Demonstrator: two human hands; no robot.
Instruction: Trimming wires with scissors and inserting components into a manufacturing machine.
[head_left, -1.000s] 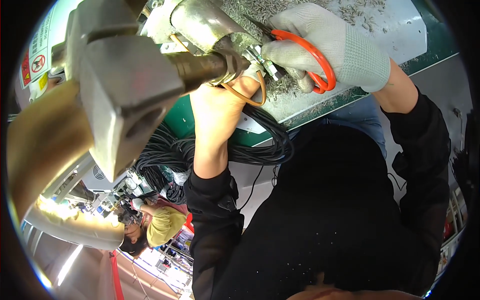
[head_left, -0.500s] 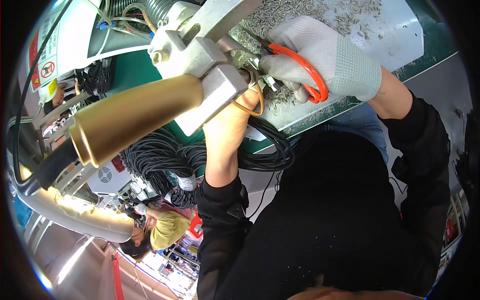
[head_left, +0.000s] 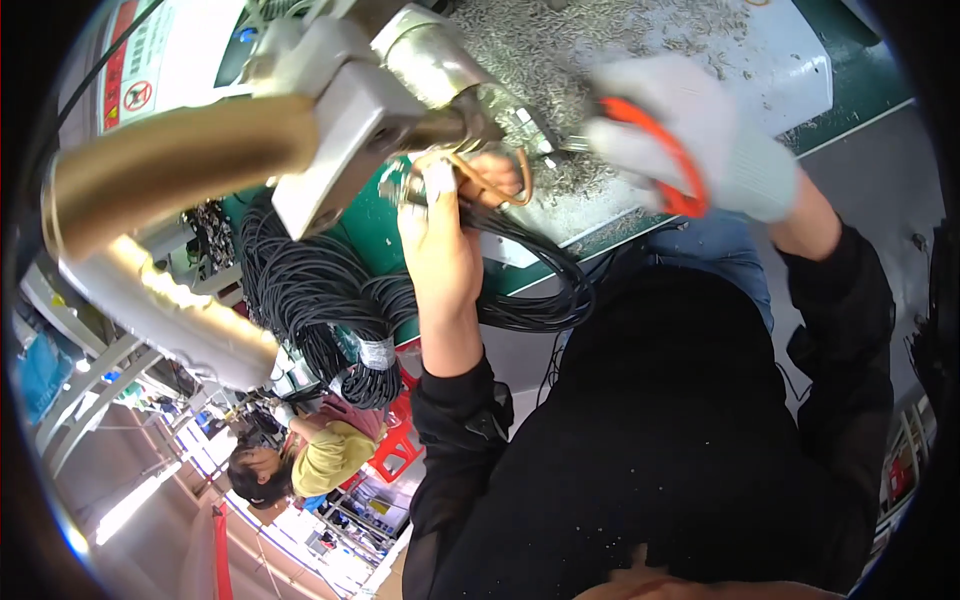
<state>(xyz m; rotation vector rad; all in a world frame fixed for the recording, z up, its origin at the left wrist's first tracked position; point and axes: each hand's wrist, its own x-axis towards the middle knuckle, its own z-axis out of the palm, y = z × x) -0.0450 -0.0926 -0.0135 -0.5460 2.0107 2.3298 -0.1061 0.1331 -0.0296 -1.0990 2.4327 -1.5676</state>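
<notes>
Since half a second ago the gloved right hand [head_left: 700, 150], fingers closed in the orange-handled scissors [head_left: 655, 150], has drawn rightward (now blurred). Bare left hand [head_left: 455, 200] pinches the black cable [head_left: 540, 290] end over the green bench [head_left: 370, 215]; trimming seems underway, needing steady alignment.

There is 1 view, from the camera on my head, on the left of the pair I wear. It looks down along my chest and both forearms, which come in from the lower edge. My left hand [head_left: 455, 215] and my gloved right hand [head_left: 700, 140] sit high in the picture, close to the lens. A metal fixture [head_left: 330, 110] hangs nearer still and blocks the upper left. The fisheye bends the green bench edge [head_left: 850, 100] toward the rim.
</notes>
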